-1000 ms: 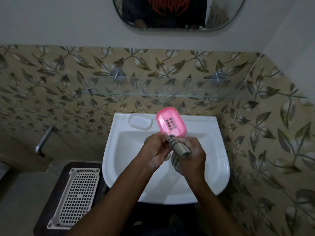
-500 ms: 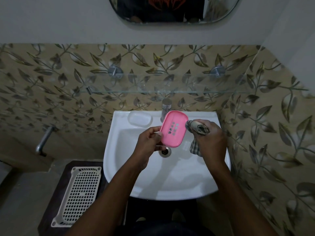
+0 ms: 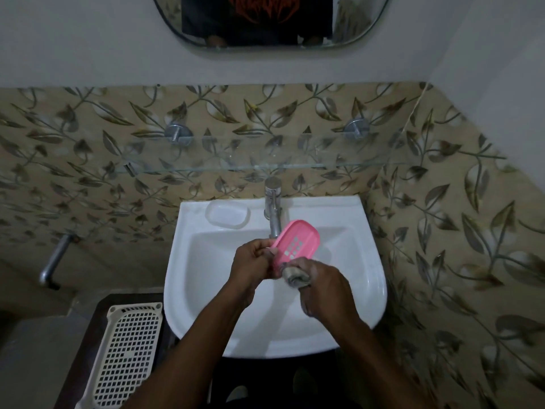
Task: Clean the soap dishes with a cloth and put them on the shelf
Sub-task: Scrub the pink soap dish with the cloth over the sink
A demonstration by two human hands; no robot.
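My left hand point(image 3: 253, 262) grips the lower left edge of a pink soap dish point(image 3: 298, 242) with a grid of drain holes, tilted over the white sink point(image 3: 365, 278). My right hand point(image 3: 321, 287) holds a bunched grey checked cloth point(image 3: 296, 276) pressed against the dish's lower end. A second, clear soap dish point(image 3: 228, 216) lies on the sink's back left rim. The glass shelf point(image 3: 265, 166) runs along the tiled wall above the sink, bare.
A chrome tap point(image 3: 272, 206) stands at the sink's back, just behind the pink dish. A white plastic grid basket point(image 3: 126, 358) lies on a dark stool at lower left. A metal pipe point(image 3: 56, 261) juts from the left wall. A mirror point(image 3: 265, 22) hangs above.
My right hand with the cloth has come back from the right side to the dish's lower end. The dish has tilted and shifted slightly right, its top toward the tap.
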